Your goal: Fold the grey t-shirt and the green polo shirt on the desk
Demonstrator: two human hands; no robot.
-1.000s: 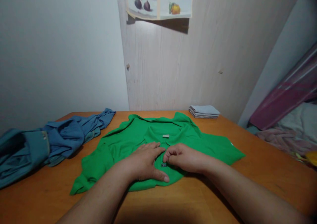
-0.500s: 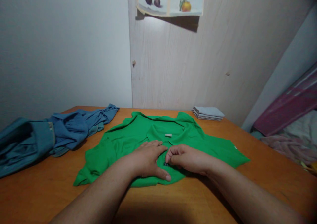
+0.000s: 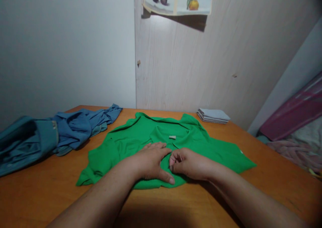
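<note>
A green collared shirt (image 3: pixel 201 144) lies spread on the orange-brown table, its collar toward the wall and a pale label (image 3: pixel 172 137) inside the neck. My left hand (image 3: pixel 153 162) rests flat on the shirt's front, fingers spread and thumb apart. Just right of it, my right hand (image 3: pixel 187 162) is closed in a pinch low on the shirt front, below the collar opening. Its curled fingers hide whatever is between the fingertips.
Crumpled blue garments (image 3: pixel 72 129) lie along the table's left side. A stack of folded cloths (image 3: pixel 213 115) sits at the back right of the table (image 3: pixel 156 208). Beyond the right edge are rumpled fabrics (image 3: pixel 297 150) and a pink sheet-like thing (image 3: pixel 289 114).
A small dark patch beside my right fingertips has gone out of sight behind them. My left hand stays flat on the shirt, and the view has shifted slightly.
</note>
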